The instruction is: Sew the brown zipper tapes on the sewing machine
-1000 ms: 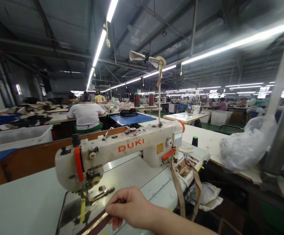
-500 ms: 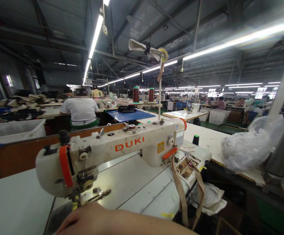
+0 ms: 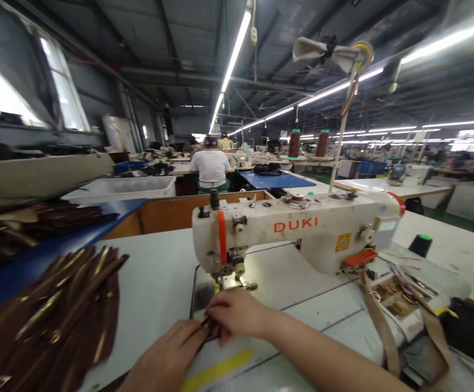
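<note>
A white sewing machine [image 3: 257,228] marked DUKI stands across the table in the head view. My right hand [image 3: 237,313] is closed just in front of its presser foot, fingers bent down. Fingertips of my left hand [image 3: 175,345] meet it from the lower left. Pinched between them is a small dark brown piece [image 3: 206,325], mostly covered by my fingers, so its full shape is hidden. On the left lies a pile of dark brown strips [image 3: 73,305] with gold-coloured metal parts.
A box of small fittings [image 3: 404,296] and a hanging beige strap [image 3: 374,316] are at the right. Yellow tape [image 3: 220,370] sticks to the table front. A blue surface [image 3: 110,220] bears more brown pieces. A person in a white shirt [image 3: 210,167] sits ahead, back turned.
My view has swung left, bringing the brown pile into sight. My left hand has come into view and meets the right hand at a dark piece in front of the needle area.
</note>
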Motion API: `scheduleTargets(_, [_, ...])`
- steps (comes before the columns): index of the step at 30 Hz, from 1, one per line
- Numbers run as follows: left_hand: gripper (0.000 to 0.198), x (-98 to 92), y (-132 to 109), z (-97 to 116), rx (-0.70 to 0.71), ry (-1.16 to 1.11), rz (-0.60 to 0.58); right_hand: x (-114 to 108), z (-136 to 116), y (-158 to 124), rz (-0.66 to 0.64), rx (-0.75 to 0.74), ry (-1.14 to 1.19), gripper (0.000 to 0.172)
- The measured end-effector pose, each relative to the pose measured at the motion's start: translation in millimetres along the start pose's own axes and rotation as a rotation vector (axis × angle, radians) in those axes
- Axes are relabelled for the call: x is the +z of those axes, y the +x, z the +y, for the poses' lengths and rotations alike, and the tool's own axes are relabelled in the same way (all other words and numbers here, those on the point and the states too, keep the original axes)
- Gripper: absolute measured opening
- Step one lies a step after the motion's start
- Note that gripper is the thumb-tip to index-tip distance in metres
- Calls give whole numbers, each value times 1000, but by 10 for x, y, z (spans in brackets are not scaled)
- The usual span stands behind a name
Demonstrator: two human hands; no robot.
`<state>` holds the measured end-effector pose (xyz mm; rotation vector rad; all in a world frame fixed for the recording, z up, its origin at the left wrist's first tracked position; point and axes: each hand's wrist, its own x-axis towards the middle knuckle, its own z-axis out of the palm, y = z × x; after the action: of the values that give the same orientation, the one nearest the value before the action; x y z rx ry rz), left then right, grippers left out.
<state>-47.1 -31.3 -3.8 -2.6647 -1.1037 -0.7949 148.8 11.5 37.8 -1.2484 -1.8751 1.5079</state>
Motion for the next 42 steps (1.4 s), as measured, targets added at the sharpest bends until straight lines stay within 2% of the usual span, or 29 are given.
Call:
scheduleTargets(1, [46,-47,31,55,-41,-10,22,-21,21,-44,104,-100,-98,16])
scheduleTargets(2, [43,-87,61,108,-70,-38,-12,-43,50,-85,188,-195,-177,15])
scheduleTargets(6, [29,-167,134,241,-158,-112,-7,-99,186,-201,163,-426,-218,27])
scheduleTargets(10, [24,-169,150,269,-207,-165,-2,-73,227,-220,216,-525,-371,22])
scheduleTargets(14, [23,-178,166,270,-251,-208,-8,-41,203,-186,283,-560,-462,12])
scheduleTargets(20, [22,-198,185,278,-300,-257,-28,-72,219,-196,260,-583,-483,13])
scheduleTargets(27, [22,-259,216,273,-388,-360,-65,-33,196,-195,310,-495,-467,15])
scheduleTargets(32, [24,-288,222,255,-421,-414,-87,34,180,-187,363,-453,-539,15])
scheduleTargets(35, [26,-277,200,256,-391,-371,-86,58,182,-191,377,-441,-582,13])
scheduleTargets(42, [33,-227,128,289,-165,-73,-146,68,216,-170,402,-480,-655,11])
